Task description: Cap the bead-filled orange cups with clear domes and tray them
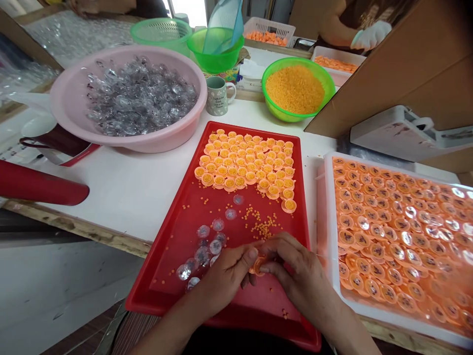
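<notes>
Over the near part of a red tray (162, 276), my left hand (234, 268) and my right hand (290, 261) meet, both closed on one small orange plastic cup (258, 266). Fingers hide much of that cup. Farther up the tray stand rows of small orange cups on saucers (240, 162), filled with yellow-orange bits. Loose orange pellets (264, 227) lie scattered beyond my right hand. Several clear round plastic caps (202, 255) with dark prints lie left of my left hand.
A pink basin (70, 103) of clear caps stands back left, beside a mug (217, 96). A green bowl (268, 101) holds orange pellets. At right, a white bin (327, 197) holds capped orange cups. A cardboard panel (402, 64) rises behind it. Across the table is another person's gloved hand (373, 37).
</notes>
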`<move>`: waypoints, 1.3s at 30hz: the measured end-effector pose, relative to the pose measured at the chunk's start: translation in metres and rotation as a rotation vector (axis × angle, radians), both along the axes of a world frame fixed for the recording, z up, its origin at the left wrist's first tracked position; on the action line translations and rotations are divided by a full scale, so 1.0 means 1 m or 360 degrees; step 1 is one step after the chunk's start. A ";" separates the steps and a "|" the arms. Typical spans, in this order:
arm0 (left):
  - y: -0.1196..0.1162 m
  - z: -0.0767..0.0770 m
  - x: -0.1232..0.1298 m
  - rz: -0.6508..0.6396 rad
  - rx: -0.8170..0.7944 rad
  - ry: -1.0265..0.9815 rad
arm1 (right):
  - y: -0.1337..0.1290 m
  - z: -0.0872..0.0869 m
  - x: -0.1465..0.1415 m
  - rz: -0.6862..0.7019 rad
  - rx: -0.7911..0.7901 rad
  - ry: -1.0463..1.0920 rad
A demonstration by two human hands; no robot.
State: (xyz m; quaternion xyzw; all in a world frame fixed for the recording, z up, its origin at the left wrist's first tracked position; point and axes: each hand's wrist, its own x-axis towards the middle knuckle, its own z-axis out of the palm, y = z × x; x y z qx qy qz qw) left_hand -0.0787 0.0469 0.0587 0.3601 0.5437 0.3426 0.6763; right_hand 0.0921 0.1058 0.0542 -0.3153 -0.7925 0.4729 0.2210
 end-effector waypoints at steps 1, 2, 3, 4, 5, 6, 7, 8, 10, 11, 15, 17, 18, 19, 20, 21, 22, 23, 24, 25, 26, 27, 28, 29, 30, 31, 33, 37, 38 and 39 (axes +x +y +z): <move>-0.001 0.001 -0.001 -0.0048 0.0055 0.0034 | 0.000 -0.001 0.000 -0.0014 -0.0011 0.0005; -0.002 0.002 -0.002 -0.0097 0.0098 0.0072 | 0.000 -0.003 0.001 -0.0013 -0.0020 0.0009; -0.003 0.002 -0.003 -0.0138 0.0124 0.0122 | -0.001 -0.005 0.002 0.0007 -0.0020 0.0017; -0.005 0.002 -0.003 -0.0172 0.0128 0.0182 | -0.002 -0.007 0.002 0.0041 -0.0008 0.0027; -0.007 0.002 -0.004 -0.0193 0.0116 0.0259 | -0.002 -0.008 0.003 0.0077 0.0010 0.0038; -0.008 0.002 -0.004 -0.0202 0.0091 0.0339 | -0.003 -0.010 0.003 0.0109 0.0033 0.0049; -0.009 0.002 -0.004 -0.0208 0.0063 0.0405 | -0.004 -0.011 0.003 0.0128 0.0057 0.0064; -0.009 0.002 -0.004 -0.0196 0.0048 0.0455 | -0.005 -0.012 0.003 0.0123 0.0075 0.0082; -0.008 0.001 -0.001 -0.0105 0.0077 0.0498 | -0.005 -0.011 0.002 0.0012 0.0080 0.0127; -0.007 0.000 0.001 -0.0033 0.0118 0.0494 | -0.006 -0.011 0.000 -0.0082 0.0078 0.0156; -0.004 -0.004 0.009 0.0230 0.0426 0.0607 | -0.013 -0.015 -0.004 -0.0453 -0.0086 0.0265; -0.006 -0.006 0.009 0.0195 0.0550 0.0745 | -0.019 -0.019 -0.003 -0.0539 -0.0201 0.0297; -0.007 -0.006 0.008 0.0133 0.0581 0.0794 | -0.021 -0.020 -0.002 -0.0562 -0.0228 0.0310; -0.009 -0.006 0.007 0.0060 0.0590 0.0822 | -0.023 -0.022 0.000 -0.0577 -0.0232 0.0320; -0.010 -0.005 0.005 -0.0010 0.0584 0.0842 | -0.025 -0.022 0.001 -0.0583 -0.0226 0.0329; -0.011 -0.004 0.004 -0.0069 0.0582 0.0858 | -0.027 -0.023 0.002 -0.0584 -0.0226 0.0346; -0.012 -0.002 0.003 -0.0115 0.0583 0.0872 | -0.028 -0.022 0.003 -0.0587 -0.0237 0.0371; -0.012 0.000 0.002 -0.0151 0.0588 0.0884 | -0.028 -0.021 0.003 -0.0597 -0.0259 0.0399; -0.012 0.002 0.002 -0.0175 0.0589 0.0893 | -0.029 -0.021 0.003 -0.0614 -0.0295 0.0429; -0.011 0.003 0.002 -0.0188 0.0590 0.0897 | -0.029 -0.020 0.002 -0.0644 -0.0345 0.0462; -0.011 0.004 0.002 -0.0189 0.0593 0.0893 | -0.030 -0.020 0.000 -0.0682 -0.0410 0.0498; -0.011 0.005 0.003 -0.0184 0.0585 0.0882 | -0.030 -0.019 -0.002 -0.0722 -0.0488 0.0532; -0.011 0.005 0.004 -0.0170 0.0568 0.0866 | -0.030 -0.019 -0.004 -0.0755 -0.0568 0.0560; -0.010 0.005 0.005 -0.0156 0.0556 0.0847 | -0.030 -0.020 -0.005 -0.0776 -0.0633 0.0582; -0.010 0.005 0.006 -0.0146 0.0544 0.0829 | -0.030 -0.020 -0.006 -0.0787 -0.0668 0.0592; -0.010 0.005 0.006 -0.0149 0.0537 0.0813 | -0.030 -0.020 -0.006 -0.0778 -0.0665 0.0588; -0.009 0.006 0.005 -0.0186 0.0552 0.0807 | -0.030 -0.021 -0.005 -0.0727 -0.0553 0.0549; -0.008 0.012 0.003 -0.0332 0.0572 0.0861 | -0.032 -0.021 -0.002 -0.0663 -0.0313 0.0491; -0.008 0.013 0.003 -0.0365 0.0571 0.0875 | -0.032 -0.021 -0.002 -0.0672 -0.0297 0.0484; -0.007 0.014 0.003 -0.0392 0.0571 0.0885 | -0.033 -0.021 -0.001 -0.0681 -0.0282 0.0470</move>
